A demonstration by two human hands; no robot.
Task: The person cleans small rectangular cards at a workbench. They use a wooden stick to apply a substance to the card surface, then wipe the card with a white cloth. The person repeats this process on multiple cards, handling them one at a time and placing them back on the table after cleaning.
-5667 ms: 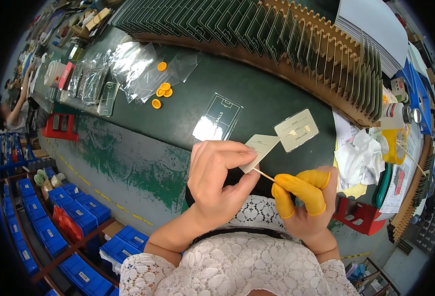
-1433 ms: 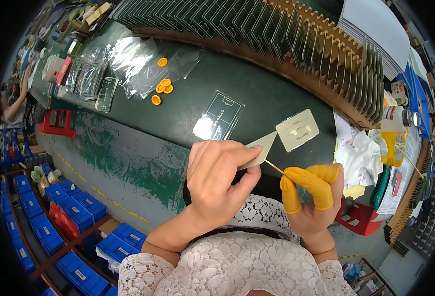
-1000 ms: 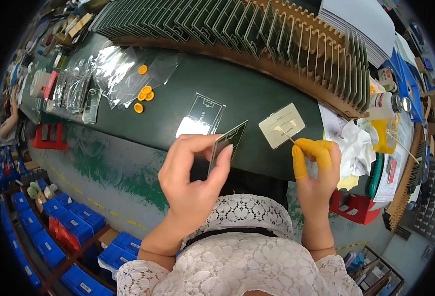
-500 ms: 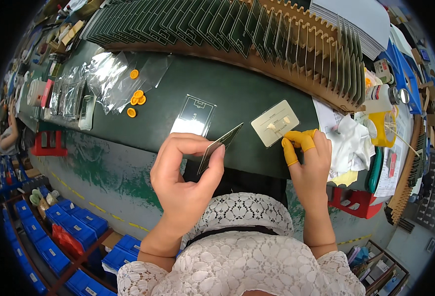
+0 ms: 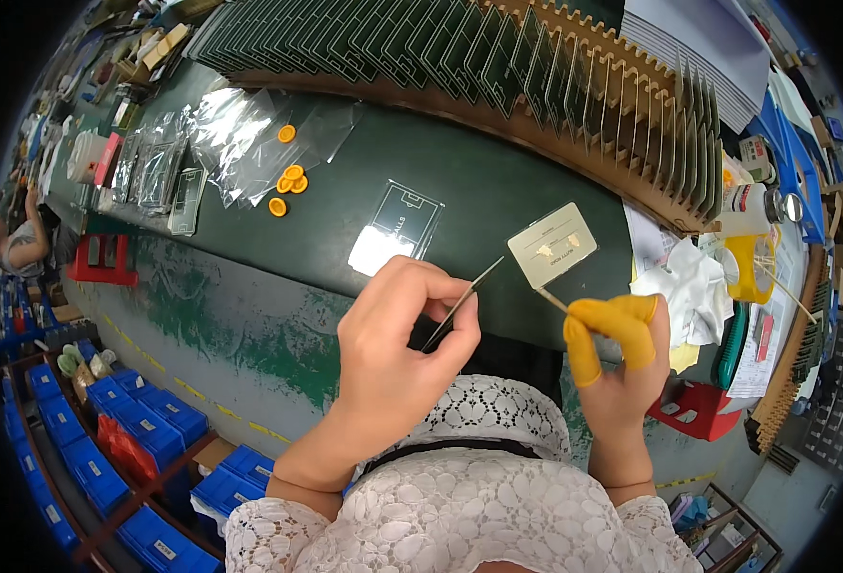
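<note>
My left hand (image 5: 397, 353) pinches a thin dark panel (image 5: 463, 303) seen edge-on, held above the near edge of the green table (image 5: 249, 286). My right hand (image 5: 622, 358), with yellow finger cots on thumb and fingers, holds a thin wooden stick (image 5: 552, 300) whose tip points toward a pale rectangular plate (image 5: 552, 244) lying on the table. A clear rectangular panel (image 5: 394, 229) lies flat to the left of that plate.
A long wooden slotted rack (image 5: 536, 86) full of upright dark panels runs along the back. Clear plastic bags (image 5: 211, 143) and orange finger cots (image 5: 288, 178) lie at left. White cloth (image 5: 684, 286), a yellow-based bottle (image 5: 751, 239) stand at right. Blue bins (image 5: 144, 430) sit below.
My left hand has turned the panel from face-up to edge-on and drawn it nearer. My right hand went to the pale plate with the stick, then pulled back slightly.
</note>
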